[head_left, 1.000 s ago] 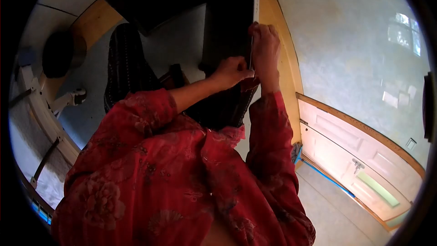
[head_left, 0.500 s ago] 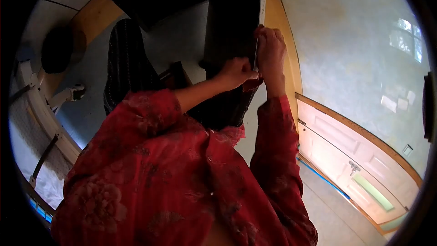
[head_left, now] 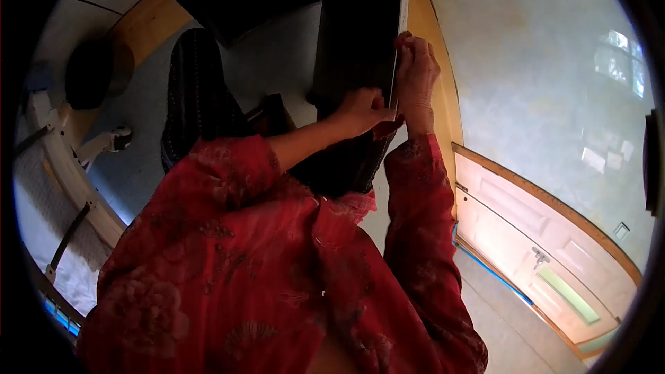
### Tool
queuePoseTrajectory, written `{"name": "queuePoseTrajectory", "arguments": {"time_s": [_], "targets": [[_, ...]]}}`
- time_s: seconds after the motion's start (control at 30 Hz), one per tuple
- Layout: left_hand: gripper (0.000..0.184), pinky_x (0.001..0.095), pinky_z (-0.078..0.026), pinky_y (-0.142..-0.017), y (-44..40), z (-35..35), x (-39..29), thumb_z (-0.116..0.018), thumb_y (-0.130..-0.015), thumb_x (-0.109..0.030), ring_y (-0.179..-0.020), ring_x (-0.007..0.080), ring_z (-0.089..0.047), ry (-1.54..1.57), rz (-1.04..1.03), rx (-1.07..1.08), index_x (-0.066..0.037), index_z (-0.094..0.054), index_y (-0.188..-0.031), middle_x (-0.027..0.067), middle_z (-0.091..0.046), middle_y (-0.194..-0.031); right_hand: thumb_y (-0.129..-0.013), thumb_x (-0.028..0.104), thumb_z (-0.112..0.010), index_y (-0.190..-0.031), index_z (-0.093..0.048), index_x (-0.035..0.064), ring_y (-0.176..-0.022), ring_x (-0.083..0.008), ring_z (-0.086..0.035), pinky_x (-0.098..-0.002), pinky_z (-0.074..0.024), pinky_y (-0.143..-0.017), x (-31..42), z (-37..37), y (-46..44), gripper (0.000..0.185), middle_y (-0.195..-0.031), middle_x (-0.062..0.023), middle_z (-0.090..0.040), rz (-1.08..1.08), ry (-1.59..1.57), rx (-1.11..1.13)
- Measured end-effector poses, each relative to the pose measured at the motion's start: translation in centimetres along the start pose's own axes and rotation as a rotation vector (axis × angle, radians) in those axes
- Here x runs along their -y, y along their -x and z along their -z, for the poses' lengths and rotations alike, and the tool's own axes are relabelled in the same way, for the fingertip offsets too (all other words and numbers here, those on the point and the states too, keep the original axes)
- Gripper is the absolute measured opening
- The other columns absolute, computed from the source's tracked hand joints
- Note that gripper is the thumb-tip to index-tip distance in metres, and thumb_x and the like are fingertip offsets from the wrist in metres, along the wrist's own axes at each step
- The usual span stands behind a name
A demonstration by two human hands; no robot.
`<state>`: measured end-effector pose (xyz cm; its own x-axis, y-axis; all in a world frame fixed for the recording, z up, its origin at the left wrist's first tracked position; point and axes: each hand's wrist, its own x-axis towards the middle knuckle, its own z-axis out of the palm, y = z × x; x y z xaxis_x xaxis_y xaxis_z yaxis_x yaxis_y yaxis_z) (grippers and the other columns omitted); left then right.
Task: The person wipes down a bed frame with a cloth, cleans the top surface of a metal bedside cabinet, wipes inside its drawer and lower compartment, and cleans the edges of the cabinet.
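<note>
A dark furniture panel (head_left: 355, 41) with a thin pale edge (head_left: 404, 0) stands in front of me, near the wall. My right hand (head_left: 418, 73) is closed over a dark red cloth (head_left: 403, 39) against the outer side of that edge. Just below and to the left, my left hand (head_left: 361, 111) has its fingers curled in at the lower end of the same edge. A fold of dark red material hangs under its fingertips. Whether the left fingers pinch the cloth or the panel edge is hidden.
My dark-trousered knee (head_left: 194, 83) is bent beside the dark furniture. A round dark bin (head_left: 97, 73) sits by the far wall. At left is a white metal frame (head_left: 76, 173). A pale door (head_left: 533, 235) and a glossy wall (head_left: 526, 62) lie to the right.
My right hand has shifted slightly up and to the right along the panel edge, its wrist turning a little. The left hand stays in nearly the same place.
</note>
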<state>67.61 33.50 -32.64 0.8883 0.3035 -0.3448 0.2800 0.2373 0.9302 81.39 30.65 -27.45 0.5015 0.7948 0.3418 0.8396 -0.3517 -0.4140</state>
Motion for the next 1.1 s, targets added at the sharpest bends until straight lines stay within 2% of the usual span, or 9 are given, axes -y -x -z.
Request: {"name": "queuePoseTrajectory", "arguments": {"time_s": [0.1, 0.2, 0.4, 0.53, 0.6, 0.7, 0.83, 1.03, 1.1], "targets": [[0.038, 0.0317, -0.046, -0.063, 0.1, 0.3, -0.5, -0.075, -0.085, -0.038, -0.070, 0.0167, -0.059, -0.037, -0.012, -0.002, -0.003, -0.061, -0.083, 0.0074, -0.062, -0.074, -0.089, 0.004, -0.057, -0.094, -0.064, 0.0087, -0.085, -0.0361, -0.061, -0.0440, -0.0494, -0.073, 0.6, 1.5, 0.6, 0.010, -0.088, -0.0141, -0.061, 0.050, -0.005, 0.057], [0.040, 0.0318, -0.046, -0.064, -0.1, 0.0, -0.4, -0.075, -0.084, -0.041, -0.069, 0.0162, -0.058, -0.024, -0.004, 0.011, -0.004, -0.060, -0.081, 0.0067, -0.061, -0.074, -0.086, 0.004, -0.057, -0.097, -0.063, 0.0102, -0.088, -0.0353, -0.061, -0.0433, -0.0498, -0.073, 1.5, 3.4, 2.9, 0.014, -0.092, -0.0120, -0.059, -0.016, 0.068, 0.250], [0.042, 0.0328, -0.047, -0.065, -0.2, -1.2, 0.5, -0.075, -0.085, -0.043, -0.070, 0.0178, -0.058, -0.035, -0.080, -0.028, -0.004, -0.060, -0.082, 0.0067, -0.062, -0.076, -0.084, 0.002, -0.060, -0.093, -0.065, 0.0101, -0.087, -0.0353, -0.061, -0.0423, -0.0505, -0.074, 0.5, 2.1, 0.5, 0.013, -0.090, -0.0135, -0.059, 0.019, 0.075, 0.116], [0.041, 0.0332, -0.047, -0.066, 0.2, -1.6, -0.4, -0.075, -0.084, -0.042, -0.071, 0.0182, -0.059, -0.032, -0.042, -0.040, -0.003, -0.061, -0.083, 0.0070, -0.063, -0.077, -0.084, 0.004, -0.059, -0.091, -0.066, 0.0097, -0.086, -0.0359, -0.060, -0.0433, -0.0500, -0.074, 0.3, 2.2, 0.4, 0.011, -0.089, -0.0141, -0.059, 0.017, -0.010, 0.054], [0.040, 0.0331, -0.048, -0.066, 0.5, -0.9, -1.3, -0.075, -0.085, -0.040, -0.072, 0.0179, -0.060, -0.123, -0.006, -0.041, -0.003, -0.062, -0.084, 0.0075, -0.064, -0.078, -0.090, 0.004, -0.056, -0.090, -0.063, 0.0075, -0.082, -0.0378, -0.061, -0.0454, -0.0498, -0.071, 1.3, 3.3, 1.5, 0.008, -0.086, -0.0134, -0.060, 0.064, 0.195, 0.186], [0.039, 0.0330, -0.048, -0.065, 0.4, -0.4, -1.0, -0.076, -0.084, -0.039, -0.072, 0.0180, -0.060, -0.051, -0.018, -0.013, -0.002, -0.062, -0.084, 0.0081, -0.065, -0.079, -0.086, 0.004, -0.057, -0.091, -0.064, 0.0094, -0.088, -0.0362, -0.059, -0.0447, -0.0492, -0.073, 1.7, 3.5, 2.3, 0.011, -0.090, -0.0149, -0.059, 0.037, 0.120, 0.229], [0.039, 0.0327, -0.048, -0.064, 0.0, -1.1, -0.7, -0.076, -0.084, -0.039, -0.071, 0.0176, -0.060, -0.051, -0.030, -0.022, -0.002, -0.062, -0.083, 0.0083, -0.065, -0.079, -0.087, 0.004, -0.056, -0.091, -0.063, 0.0098, -0.088, -0.0363, -0.059, -0.0446, -0.0492, -0.073, 0.7, 2.9, -0.1, 0.010, -0.089, -0.0151, -0.059, 0.030, 0.143, 0.241], [0.035, 0.0321, -0.048, -0.066, 0.4, -0.6, -1.4, -0.074, -0.086, -0.035, -0.072, 0.0172, -0.061, -0.108, -0.006, -0.022, -0.002, -0.063, -0.083, 0.0098, -0.066, -0.079, -0.088, 0.006, -0.056, -0.093, -0.063, 0.0082, -0.086, -0.0378, -0.059, -0.0449, -0.0488, -0.074, 0.6, 2.3, 0.4, 0.009, -0.089, -0.0153, -0.058, 0.093, 0.053, 0.109], [0.036, 0.0321, -0.049, -0.066, 0.3, -0.2, -0.9, -0.075, -0.086, -0.035, -0.073, 0.0174, -0.061, -0.067, -0.005, -0.010, -0.002, -0.062, -0.085, 0.0106, -0.066, -0.079, -0.088, 0.006, -0.057, -0.095, -0.063, 0.0079, -0.086, -0.0381, -0.059, -0.0448, -0.0489, -0.074, 1.6, 3.3, 2.4, 0.010, -0.090, -0.0150, -0.059, 0.000, 0.157, 0.233]]}}
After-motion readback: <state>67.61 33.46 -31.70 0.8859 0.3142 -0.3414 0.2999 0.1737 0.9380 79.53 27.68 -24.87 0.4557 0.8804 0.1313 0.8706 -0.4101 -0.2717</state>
